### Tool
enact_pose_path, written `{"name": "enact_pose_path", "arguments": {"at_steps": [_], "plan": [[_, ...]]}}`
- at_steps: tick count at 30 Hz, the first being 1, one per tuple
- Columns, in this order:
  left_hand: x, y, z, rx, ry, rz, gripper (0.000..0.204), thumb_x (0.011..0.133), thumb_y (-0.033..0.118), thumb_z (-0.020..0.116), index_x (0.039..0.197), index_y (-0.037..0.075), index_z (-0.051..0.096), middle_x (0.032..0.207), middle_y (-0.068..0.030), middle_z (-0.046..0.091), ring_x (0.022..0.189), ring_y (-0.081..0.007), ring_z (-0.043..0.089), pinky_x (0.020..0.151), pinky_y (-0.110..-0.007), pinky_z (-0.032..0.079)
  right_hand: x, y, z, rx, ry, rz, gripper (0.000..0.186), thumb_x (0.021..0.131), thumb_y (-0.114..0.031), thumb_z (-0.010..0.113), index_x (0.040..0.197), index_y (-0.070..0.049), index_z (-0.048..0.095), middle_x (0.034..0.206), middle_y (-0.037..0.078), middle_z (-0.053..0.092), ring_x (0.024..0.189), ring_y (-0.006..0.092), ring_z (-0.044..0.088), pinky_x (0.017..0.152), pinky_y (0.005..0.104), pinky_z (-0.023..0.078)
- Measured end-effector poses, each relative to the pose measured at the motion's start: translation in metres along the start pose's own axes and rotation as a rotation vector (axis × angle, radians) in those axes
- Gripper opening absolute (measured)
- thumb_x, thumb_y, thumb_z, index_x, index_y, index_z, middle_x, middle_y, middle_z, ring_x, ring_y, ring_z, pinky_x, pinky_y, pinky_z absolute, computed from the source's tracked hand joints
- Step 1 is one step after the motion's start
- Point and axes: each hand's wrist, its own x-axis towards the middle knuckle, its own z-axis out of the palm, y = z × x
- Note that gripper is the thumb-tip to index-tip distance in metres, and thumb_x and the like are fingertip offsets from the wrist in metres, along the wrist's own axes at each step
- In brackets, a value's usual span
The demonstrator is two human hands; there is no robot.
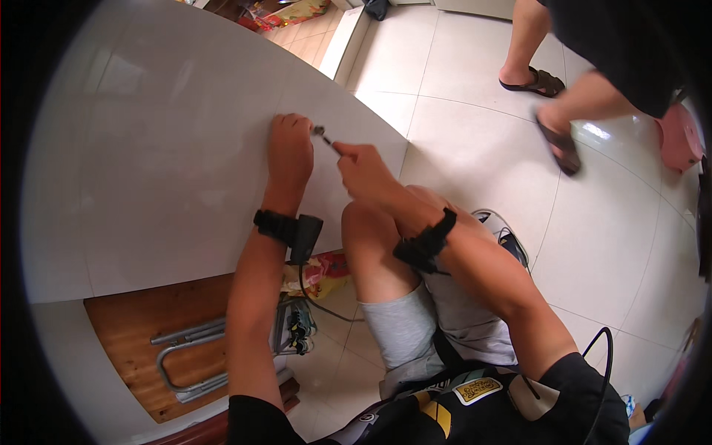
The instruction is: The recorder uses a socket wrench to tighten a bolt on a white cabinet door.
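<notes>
My right hand (365, 172) is closed around a thin dark rod-like tool (329, 142), whose handle end is hidden in the fingers. The tool's far end meets a small metallic piece (319, 130) right beside the fingers of my left hand (291, 148). That left hand is closed, its fingers curled together over a large glossy white panel (163, 148); what it grips is too small or hidden to make out. Each wrist wears a black strap, and a dark box with a cable sits on the left one (305, 239).
A person in dark sandals (545, 81) stands on the tiled floor to the right, near a pink plastic object (678, 139). Below the panel are a folded metal frame (185, 363), a wooden board (126, 334) and a colourful bag (322, 274). My bare knees are beside the panel's edge.
</notes>
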Motion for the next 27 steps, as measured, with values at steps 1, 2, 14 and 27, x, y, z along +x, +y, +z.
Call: {"name": "enact_pose_path", "arguments": {"at_steps": [1, 2, 14, 27], "plan": [[0.010, -0.001, 0.003, 0.013, -0.024, 0.066, 0.006, 0.078, -0.005, 0.060, 0.082, -0.001, 0.062, 0.087, -0.0141, 0.064, 0.085, -0.0343, 0.058, 0.075, -0.043, 0.048, 0.008, -0.001, -0.012, 0.061, 0.081, 0.060, 0.048, 0.095, -0.007, 0.042, 0.141, 0.001, 0.051, 0.061, -0.005, 0.041, 0.047, 0.0056, 0.037, 0.042, 0.0259, 0.032], [0.017, 0.001, 0.006, 0.007, -0.026, 0.077, 0.006, 0.078, -0.005, 0.060, 0.082, -0.001, 0.062, 0.087, -0.0141, 0.064, 0.085, -0.0343, 0.058, 0.075, -0.043, 0.048, 0.013, -0.001, -0.021, 0.123, 0.162, 0.120, 0.047, 0.095, -0.007, 0.042, 0.140, 0.001, 0.053, 0.061, -0.005, 0.042, 0.047, 0.0055, 0.037, 0.042, 0.0265, 0.033], [0.084, -0.008, 0.080, 0.206, -0.447, 0.172, 0.012, 0.083, 0.004, 0.054, 0.079, 0.001, 0.064, 0.086, -0.0181, 0.065, 0.091, -0.0358, 0.062, 0.077, -0.045, 0.054, 0.022, 0.033, -0.028, 0.322, 0.346, 0.178, 0.050, 0.093, -0.002, 0.039, 0.142, 0.004, 0.047, 0.060, -0.004, 0.035, 0.045, 0.0076, 0.034, 0.042, 0.0269, 0.030], [-0.094, 0.016, 0.034, -0.248, -0.499, -0.064, 0.010, 0.083, 0.000, 0.056, 0.085, 0.000, 0.066, 0.087, -0.0197, 0.065, 0.086, -0.0393, 0.060, 0.073, -0.048, 0.050, 0.016, 0.011, -0.037, 0.257, 0.211, 0.175, 0.053, 0.093, -0.003, 0.038, 0.146, 0.004, 0.044, 0.063, -0.004, 0.037, 0.049, 0.0072, 0.033, 0.042, 0.0266, 0.031]]}}
